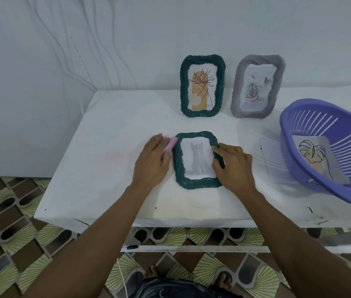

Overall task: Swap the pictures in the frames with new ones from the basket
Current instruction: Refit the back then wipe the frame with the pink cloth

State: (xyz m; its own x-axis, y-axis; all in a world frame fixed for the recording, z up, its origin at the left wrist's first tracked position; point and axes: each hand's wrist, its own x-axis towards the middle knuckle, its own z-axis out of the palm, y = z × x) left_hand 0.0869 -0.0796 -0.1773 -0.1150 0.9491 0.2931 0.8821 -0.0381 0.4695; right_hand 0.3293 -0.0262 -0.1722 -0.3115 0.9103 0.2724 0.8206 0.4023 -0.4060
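A dark green woven frame (198, 181) lies flat on the white table (97, 168), showing a picture of a grey cat (198, 157). My right hand (232, 163) grips its right edge, thumb over the rim. My left hand (152, 160) rests at its left edge, holding a small pink thing (171, 144). Two more frames stand at the back: a green frame (184, 87) with a flower drawing and a grey frame (238, 87) with a rose sketch. The purple basket (299, 117) at the right holds a leaf-drawing picture (318, 160).
The table meets the white wall at the back and on the left. Its front edge runs just in front of my forearms. Patterned tile floor and my bare feet show below. A white sheet (271, 160) lies partly under the basket.
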